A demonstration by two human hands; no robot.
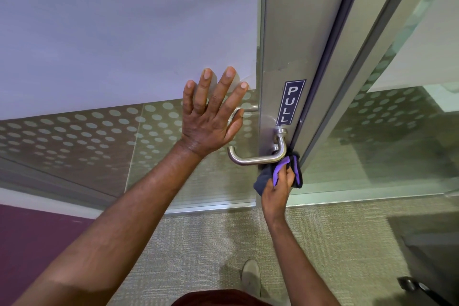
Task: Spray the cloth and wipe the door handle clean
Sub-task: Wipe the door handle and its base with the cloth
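Note:
A brushed steel lever door handle juts from the metal door stile, just under a blue PULL sticker. My right hand grips a dark blue and purple cloth and presses it against the handle's bend and base, from below. My left hand lies flat with spread fingers against the frosted glass door panel, left of the handle. No spray bottle is in view.
The door's glass has a dotted frosted band at handle height. To the right stands a fixed glass wall behind a metal frame. Beige carpet covers the floor, with my shoe below and a dark object at lower right.

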